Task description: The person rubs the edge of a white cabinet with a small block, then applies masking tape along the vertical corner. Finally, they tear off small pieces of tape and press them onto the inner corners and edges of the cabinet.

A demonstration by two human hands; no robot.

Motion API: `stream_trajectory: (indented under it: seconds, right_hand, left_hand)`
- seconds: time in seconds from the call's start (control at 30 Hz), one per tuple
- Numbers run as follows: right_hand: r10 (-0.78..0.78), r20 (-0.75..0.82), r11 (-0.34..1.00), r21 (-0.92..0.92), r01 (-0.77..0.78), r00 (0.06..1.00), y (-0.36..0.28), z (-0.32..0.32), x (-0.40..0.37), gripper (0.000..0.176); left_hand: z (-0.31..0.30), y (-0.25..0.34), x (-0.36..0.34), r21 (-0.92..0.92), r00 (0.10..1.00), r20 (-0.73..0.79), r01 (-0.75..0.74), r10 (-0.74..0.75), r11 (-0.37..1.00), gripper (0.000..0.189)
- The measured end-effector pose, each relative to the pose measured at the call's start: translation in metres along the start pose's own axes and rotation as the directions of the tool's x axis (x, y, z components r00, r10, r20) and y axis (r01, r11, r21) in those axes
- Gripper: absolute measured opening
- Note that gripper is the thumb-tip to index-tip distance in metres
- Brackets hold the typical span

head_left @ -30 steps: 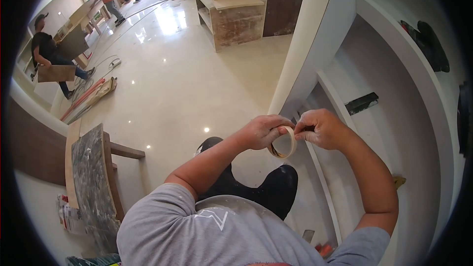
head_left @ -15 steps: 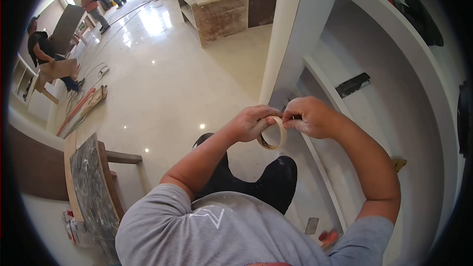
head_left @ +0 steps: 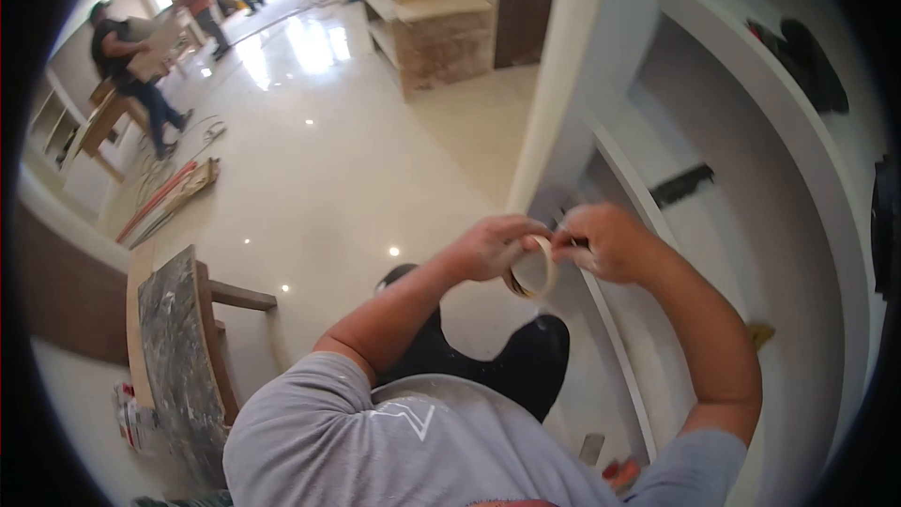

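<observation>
My left hand (head_left: 497,249) grips a roll of pale masking tape (head_left: 550,270) by its upper left edge, thumb against the ring. The roll hangs upright above my knees, its hole facing me. At its upper right edge my right hand (head_left: 605,242) is closed in a pinch against the tape; any loose end between the fingertips is too blurred to see. Both hands look dusty with white powder. Just beyond my right hand stands a white panel (head_left: 563,122) of a shelf unit.
On my right is a white shelf unit (head_left: 751,66) with dark tools on it. A stained board (head_left: 178,338) leans at left near a wooden leg. Long strips (head_left: 169,202) lie on the glossy floor. A person (head_left: 136,66) carries a board; other people are farther back.
My view has shifted slightly, so hands and roll appear a little lower and to the right. My grip looks much the same. The person at left has moved and now stands more upright.
</observation>
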State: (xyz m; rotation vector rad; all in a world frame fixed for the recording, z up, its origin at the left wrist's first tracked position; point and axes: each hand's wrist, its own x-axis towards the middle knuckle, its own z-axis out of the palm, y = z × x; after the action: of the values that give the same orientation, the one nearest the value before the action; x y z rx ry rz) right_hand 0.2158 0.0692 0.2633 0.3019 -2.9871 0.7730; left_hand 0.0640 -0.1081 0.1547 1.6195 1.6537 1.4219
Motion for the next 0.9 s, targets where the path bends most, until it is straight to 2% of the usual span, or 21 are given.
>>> stream_trajectory:
  seconds: [0.1,0.2,0.4,0.6,0.7,0.8,0.9]
  right_hand:
    - [0.129,0.035,0.988,0.082,-0.131,0.991,-0.012,-0.005,0.002,0.012]
    - [0.179,-0.002,0.972,0.156,-0.177,0.984,-0.017,-0.005,0.005,0.011]
    - [0.106,-0.009,0.981,0.165,-0.103,0.994,-0.017,-0.005,0.001,0.010]
    - [0.160,0.001,0.960,0.232,-0.156,0.987,-0.025,-0.007,-0.002,0.010]
    - [0.176,0.045,0.963,0.197,-0.182,0.983,-0.029,-0.008,-0.004,0.009]
    - [0.221,-0.011,0.956,0.201,-0.215,0.975,-0.032,-0.003,-0.006,0.010]
    - [0.187,-0.120,0.948,0.281,-0.148,0.975,-0.026,0.005,-0.003,0.012]
  left_hand:
    - [-0.002,0.006,0.001,0.014,1.000,-0.008,-0.014,0.014,1.000,0.024]
    - [-0.004,0.004,0.000,-0.013,0.998,-0.036,-0.053,0.053,0.998,0.023]
    - [-0.004,0.018,-0.001,-0.005,0.999,-0.030,-0.040,0.040,0.999,0.022]
    - [-0.003,0.021,-0.001,0.031,0.996,-0.052,-0.074,0.075,0.997,0.020]
    - [-0.003,0.021,-0.002,0.038,0.996,-0.055,-0.074,0.076,0.997,0.021]
    - [-0.002,0.016,-0.004,-0.002,0.996,-0.092,-0.023,0.022,1.000,0.022]
    - [-0.005,0.018,-0.006,-0.002,0.995,-0.100,-0.005,0.005,1.000,0.023]
